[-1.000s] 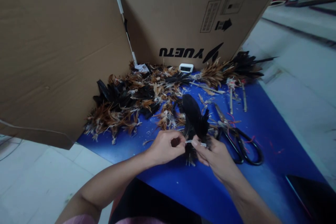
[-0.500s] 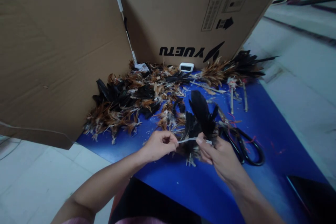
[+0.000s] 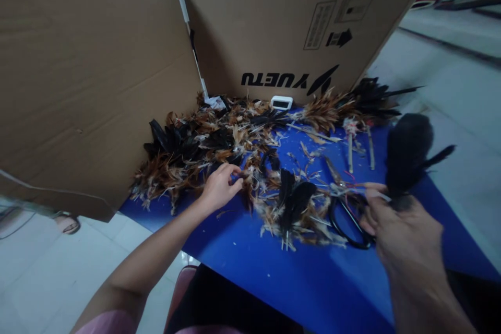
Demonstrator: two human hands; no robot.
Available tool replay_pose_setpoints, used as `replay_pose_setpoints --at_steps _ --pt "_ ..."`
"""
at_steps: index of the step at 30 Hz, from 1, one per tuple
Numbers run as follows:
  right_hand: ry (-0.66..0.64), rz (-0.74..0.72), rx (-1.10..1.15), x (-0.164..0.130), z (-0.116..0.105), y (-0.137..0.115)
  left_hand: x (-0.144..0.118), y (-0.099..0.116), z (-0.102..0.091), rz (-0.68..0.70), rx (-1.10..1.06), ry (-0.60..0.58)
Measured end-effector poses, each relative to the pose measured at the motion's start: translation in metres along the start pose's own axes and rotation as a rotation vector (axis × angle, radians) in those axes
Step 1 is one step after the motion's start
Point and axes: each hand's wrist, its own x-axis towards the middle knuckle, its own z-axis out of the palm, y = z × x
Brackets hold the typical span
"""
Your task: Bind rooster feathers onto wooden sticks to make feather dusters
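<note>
My right hand (image 3: 407,229) is closed around the quill ends of some black feathers (image 3: 409,148), whose broad tips stand up above it. It is over the right side of the table, slightly blurred, beside the black-handled scissors (image 3: 348,237). At the near edge of the brown feather pile (image 3: 188,154), my left hand (image 3: 222,186) has its thumb and forefinger curled together. Whatever lies between those fingertips is too small to make out. Between my hands, a loose group of black feathers (image 3: 291,198) lies on paler, brownish ones.
The blue table (image 3: 242,255) is backed by tall cardboard panels (image 3: 254,26). A small white digital device (image 3: 282,103) sits at the back. Tied feather bundles with sticks (image 3: 350,151) lie at the back right. A dark flat object (image 3: 475,297) is at the lower right.
My right hand has swung right and toward me with the black feathers. My left hand has let go of the white strip and moved left to the brown feathers.
</note>
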Motion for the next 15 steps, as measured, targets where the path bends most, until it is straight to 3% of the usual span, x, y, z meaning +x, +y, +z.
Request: replay_pose_setpoints --at_steps 5,8,15 --pt "-0.025 -0.015 0.047 0.001 -0.001 0.001 0.018 -0.004 0.022 -0.039 0.247 -0.132" --pt "-0.006 -0.023 0.064 0.004 -0.004 0.001 0.026 -0.007 0.027 -0.022 0.283 -0.183" --pt "-0.032 -0.013 0.105 0.005 -0.007 -0.003 0.035 -0.024 -0.004 0.006 0.005 -0.25"
